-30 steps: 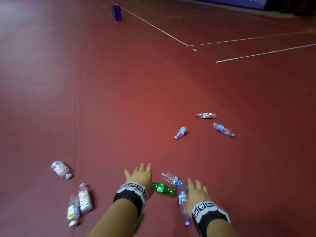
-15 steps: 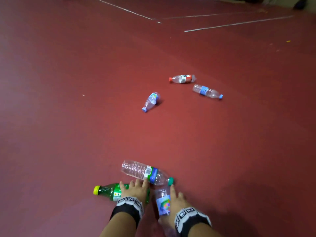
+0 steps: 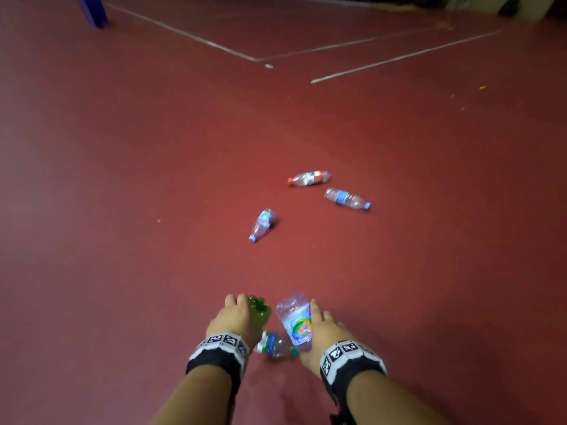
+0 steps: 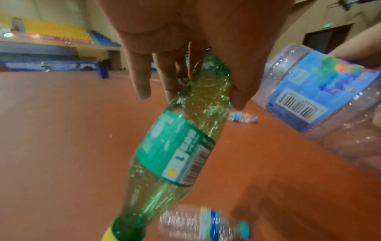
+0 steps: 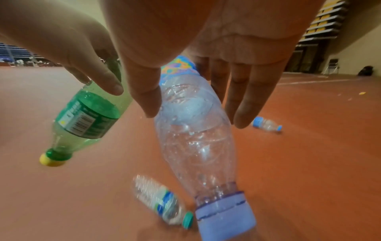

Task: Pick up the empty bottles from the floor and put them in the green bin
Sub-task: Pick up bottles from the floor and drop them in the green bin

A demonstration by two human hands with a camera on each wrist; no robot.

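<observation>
Two bottles are held clear of the red floor [image 3: 129, 185] at the near edge of the head view. The green bottle [image 4: 181, 138] is gripped at its base by the left hand [image 3: 236, 320], fingers curled round it, its yellow cap hanging downward. The clear bottle with the colourful label [image 3: 296, 322] is gripped near its base by the right hand [image 3: 325, 332], thumb on one side and fingers on the other, its pale blue cap pointing down in the right wrist view. Between and below the hands, a ribbed clear bottle with a teal cap [image 3: 276, 346] is seen lying on its side on the floor, smeared by motion blur in both wrist views and partly hidden behind the left wrist in the head view.

Farther out toward the middle of the floor, three more clear bottles lie on their sides, well apart from one another: a blue-capped bottle [image 3: 261, 224], a second blue-capped bottle [image 3: 346, 198] and a red-capped bottle [image 3: 310, 178]. Six bottles are counted in all. A blue object [image 3: 93, 10] stands at the far left corner, cut off by the frame and too blurred to identify.
</observation>
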